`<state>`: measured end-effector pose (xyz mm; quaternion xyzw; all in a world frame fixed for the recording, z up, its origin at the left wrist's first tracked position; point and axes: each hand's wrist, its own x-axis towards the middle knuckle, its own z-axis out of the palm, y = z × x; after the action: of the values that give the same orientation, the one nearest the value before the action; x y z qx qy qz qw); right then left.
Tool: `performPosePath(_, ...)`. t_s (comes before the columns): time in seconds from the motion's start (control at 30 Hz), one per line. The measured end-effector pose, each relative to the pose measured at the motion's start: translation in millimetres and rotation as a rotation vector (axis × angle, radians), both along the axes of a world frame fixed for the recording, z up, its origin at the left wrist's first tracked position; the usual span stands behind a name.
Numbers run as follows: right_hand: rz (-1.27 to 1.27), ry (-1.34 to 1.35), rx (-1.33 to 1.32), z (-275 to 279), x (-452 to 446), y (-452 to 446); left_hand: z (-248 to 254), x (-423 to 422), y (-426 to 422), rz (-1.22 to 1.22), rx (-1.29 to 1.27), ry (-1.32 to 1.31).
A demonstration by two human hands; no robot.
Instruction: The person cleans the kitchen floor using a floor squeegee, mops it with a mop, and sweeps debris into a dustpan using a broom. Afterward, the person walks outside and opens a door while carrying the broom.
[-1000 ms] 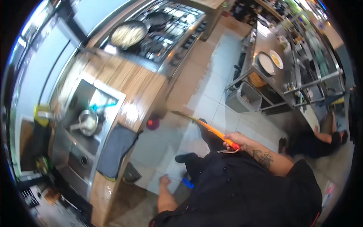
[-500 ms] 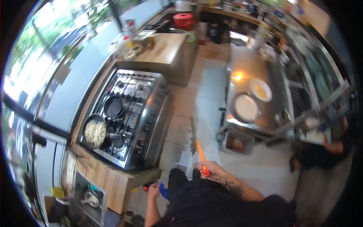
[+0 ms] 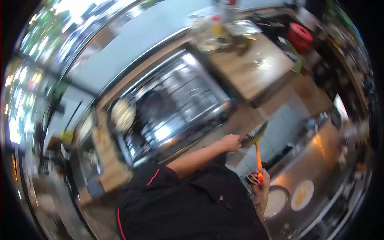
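My right hand (image 3: 260,179), with a tattooed forearm below it, is closed around the red-orange end of a long orange-handled utensil (image 3: 258,157). My left hand (image 3: 231,143) reaches across in front of my body, fingers closed at the near end of a dark, blade-like piece (image 3: 256,137). This piece crosses the far end of the orange handle. Blur hides whether the two are joined or only touching. Pale loops (image 3: 251,176) show beside my right hand, too smeared to name. Both hands are over the floor between the stove and the steel counter.
A gas stove (image 3: 188,100) stands ahead to the left, with a pan of pale food (image 3: 123,115) at its left end. Beyond it is a wooden counter (image 3: 256,76) with jars and bottles. The steel counter (image 3: 320,152) at right bears a round pan (image 3: 275,202) and a plate (image 3: 302,195).
The view has turned and tilted. My left hand has moved from beside my hip up and across to the far end of the orange handle. My right hand still grips the orange-handled utensil.
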<state>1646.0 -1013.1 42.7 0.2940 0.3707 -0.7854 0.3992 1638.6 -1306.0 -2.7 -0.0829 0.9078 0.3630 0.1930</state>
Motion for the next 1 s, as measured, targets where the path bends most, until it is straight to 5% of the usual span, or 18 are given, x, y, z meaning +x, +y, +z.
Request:
performPosePath(0.23,-0.246,0.024,0.078,48.4,-180.5,28.3,97.3,-306.4,118.9,-0.304,0.366,0.015)
performPosePath(0.57,-0.321,0.093,0.011,30.0,-542.5,113.5,22.9,-594.2,164.6,-0.541,0.155,-0.112)
performPosePath(0.8,-0.228,0.107,0.061,49.7,-820.6,180.4,62.2,-809.1,177.9,-0.279,0.230,-0.181)
performPosePath(0.97,-0.239,0.025,0.024,1.7,-991.7,211.3,47.3,-1016.6,224.9,-0.210,0.201,-0.167)
performPosePath(1.0,-0.300,-0.053,-0.160,-29.2,-1020.2,224.5,26.8,-1059.0,242.4,-0.267,0.187,-0.159)
